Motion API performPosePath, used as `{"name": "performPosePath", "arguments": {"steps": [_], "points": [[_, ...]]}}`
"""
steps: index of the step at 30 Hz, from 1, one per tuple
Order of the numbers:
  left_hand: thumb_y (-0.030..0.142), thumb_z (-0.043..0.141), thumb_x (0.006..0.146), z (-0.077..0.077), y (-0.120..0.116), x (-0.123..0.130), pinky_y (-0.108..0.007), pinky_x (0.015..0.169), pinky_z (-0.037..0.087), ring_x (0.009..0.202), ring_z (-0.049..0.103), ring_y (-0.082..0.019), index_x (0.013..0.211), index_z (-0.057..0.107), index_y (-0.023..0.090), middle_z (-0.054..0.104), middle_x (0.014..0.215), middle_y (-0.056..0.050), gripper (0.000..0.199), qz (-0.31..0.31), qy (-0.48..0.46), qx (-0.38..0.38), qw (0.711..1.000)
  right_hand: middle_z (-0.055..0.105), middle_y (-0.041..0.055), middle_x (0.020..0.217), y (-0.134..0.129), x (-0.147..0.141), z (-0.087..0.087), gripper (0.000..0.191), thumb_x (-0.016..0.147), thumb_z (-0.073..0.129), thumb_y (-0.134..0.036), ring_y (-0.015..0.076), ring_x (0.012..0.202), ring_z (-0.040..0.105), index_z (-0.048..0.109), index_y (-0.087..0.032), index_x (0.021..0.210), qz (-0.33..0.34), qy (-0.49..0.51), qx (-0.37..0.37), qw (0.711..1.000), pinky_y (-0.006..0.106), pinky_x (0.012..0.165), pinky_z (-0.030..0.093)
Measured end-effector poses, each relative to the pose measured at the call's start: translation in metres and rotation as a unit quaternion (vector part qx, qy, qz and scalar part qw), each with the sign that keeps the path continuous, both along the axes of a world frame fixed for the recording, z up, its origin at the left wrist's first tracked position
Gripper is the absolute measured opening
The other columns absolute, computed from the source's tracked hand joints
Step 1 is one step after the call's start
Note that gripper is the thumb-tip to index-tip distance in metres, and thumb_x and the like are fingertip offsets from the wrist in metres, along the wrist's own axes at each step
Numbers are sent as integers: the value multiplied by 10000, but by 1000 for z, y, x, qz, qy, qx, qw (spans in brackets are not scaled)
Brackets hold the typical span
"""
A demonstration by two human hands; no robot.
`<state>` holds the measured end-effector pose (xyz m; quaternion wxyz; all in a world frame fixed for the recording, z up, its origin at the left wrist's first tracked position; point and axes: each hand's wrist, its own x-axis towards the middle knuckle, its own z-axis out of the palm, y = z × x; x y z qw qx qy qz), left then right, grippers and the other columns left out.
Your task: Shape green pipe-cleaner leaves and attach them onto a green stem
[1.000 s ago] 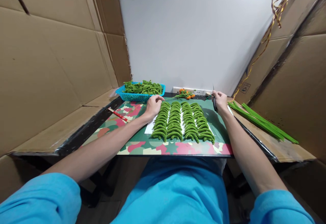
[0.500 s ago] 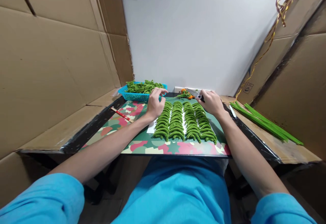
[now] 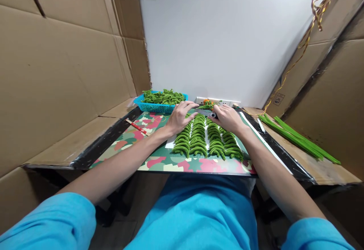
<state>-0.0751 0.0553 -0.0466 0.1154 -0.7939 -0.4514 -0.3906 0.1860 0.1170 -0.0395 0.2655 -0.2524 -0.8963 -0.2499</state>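
Note:
My right hand (image 3: 229,118) is closed on black-handled scissors (image 3: 204,112), whose grey blades point left towards my other hand. My left hand (image 3: 178,119) is bent, thumb and fingertips at the blade tips; whatever thin piece lies between them is too small to make out. Just behind the blades is a bunch of orange flowers (image 3: 208,102) with green stems. Below both hands, curved fuzzy green pieces (image 3: 198,140) lie in several-piece columns on white paper (image 3: 170,143). The upper ends of the columns are partly hidden by my hands.
A blue basket (image 3: 156,108) of green fuzzy pieces stands at the back left. A red stick (image 3: 138,128) lies on the patterned mat (image 3: 153,162). Long green stems (image 3: 301,138) and a white-handled tool (image 3: 261,126) are at the right. A power strip (image 3: 226,101) sits against the wall.
My right hand has moved left and slightly down with the scissors. My left hand has moved right, so the two are now close together. A white strip shows beside my right forearm.

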Motion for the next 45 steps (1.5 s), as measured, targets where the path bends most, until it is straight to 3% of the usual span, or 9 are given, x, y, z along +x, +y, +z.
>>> {"name": "performPosePath", "arguments": {"steps": [5,13,25,38,45], "points": [[358,665,1034,0,1,-1,-426,1048,412,1165,668,-291,1168,758,235,792,1182,-79,204,-3,2,-18,1000,769,118,883,-6,-4,0,354,1150,439,-490,295,815,672,595,-210,1001,38,-4,3,999,383,790,432],[398,734,1006,1,1,-3,-409,990,425,1044,694,-265,1054,769,218,813,1082,-68,190,-25,-10,-4,1000,740,110,859,-7,3,3,458,1111,477,-614,275,797,640,632,-199,994,63,40,-15,997,371,779,417],[541,614,1055,5,1,-6,-429,1005,429,1007,702,-272,997,804,226,826,1012,-86,372,-6,-26,-4,1000,715,97,925,-16,-6,6,344,1149,447,-481,289,896,619,619,-232,985,68,31,-12,997,386,830,419],[500,635,1047,11,1,-3,-430,951,422,918,665,-264,852,767,233,792,877,-69,356,9,-18,3,1000,738,127,923,-11,-14,7,206,1144,475,-324,301,876,634,591,-193,1035,56,23,-60,996,408,841,442],[474,670,1031,10,3,-5,-433,958,421,891,655,-261,879,755,229,775,862,-65,301,22,-30,3,999,746,122,1008,-8,-10,9,157,1111,572,-352,295,948,645,611,-203,1082,66,21,-65,995,411,886,453]]}}
